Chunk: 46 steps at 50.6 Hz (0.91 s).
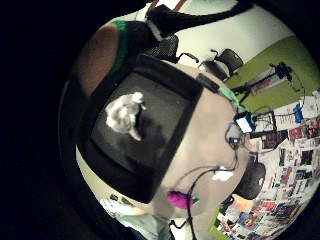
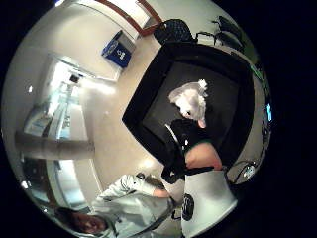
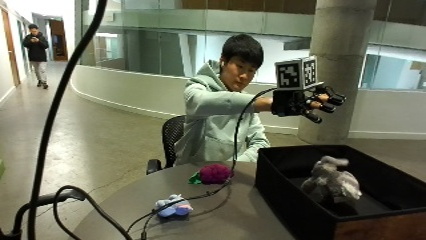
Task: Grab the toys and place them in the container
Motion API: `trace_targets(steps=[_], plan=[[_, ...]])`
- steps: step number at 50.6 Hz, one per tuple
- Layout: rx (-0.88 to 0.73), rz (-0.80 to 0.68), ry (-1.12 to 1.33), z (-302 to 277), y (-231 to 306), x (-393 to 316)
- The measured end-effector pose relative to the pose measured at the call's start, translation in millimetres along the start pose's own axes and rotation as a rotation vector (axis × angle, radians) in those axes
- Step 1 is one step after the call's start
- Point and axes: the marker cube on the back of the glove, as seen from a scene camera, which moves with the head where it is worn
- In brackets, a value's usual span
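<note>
Right hand (image 3: 307, 102): fingers spread, holding nothing, above the black container (image 3: 286, 195). Grey plush toy (image 3: 331, 182) lies inside it. Judged step: release complete. Next: reach toward 8 o'clock for the magenta toy (image 3: 214, 173), then the blue toy (image 3: 173, 206), both on the table (image 3: 219, 215).

Polished concrete floor (image 3: 100, 145) is stretching back into a long corridor (image 3: 46, 75), catching pale reflections of the light. A low white curved wall (image 3: 126, 92) is running along behind the seat, with glass panels (image 3: 153, 55) rising above it. A thick round concrete column (image 3: 339, 65) is standing at the right. A black mesh office chair (image 3: 170, 142) is sitting at a round grey counter (image 3: 219, 215). The palm views are showing more black chairs (image 1: 227, 60) against a white wall, a green wall (image 1: 287, 55) covered partly with posters (image 1: 290, 165), and a blue bin (image 2: 118, 49).
</note>
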Motion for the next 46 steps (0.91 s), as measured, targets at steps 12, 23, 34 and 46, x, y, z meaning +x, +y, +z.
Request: trace_targets(steps=[12,23,34,46], plan=[[0.022,0.039,0.061,-35.6,26.4,62.6],[-0.041,0.167,0.133,-72.1,97.0,151.4],[-0.093,0.267,0.164,-106.8,167.5,237.8],[-0.290,0.306,0.324,-66.3,217.0,316.0]])
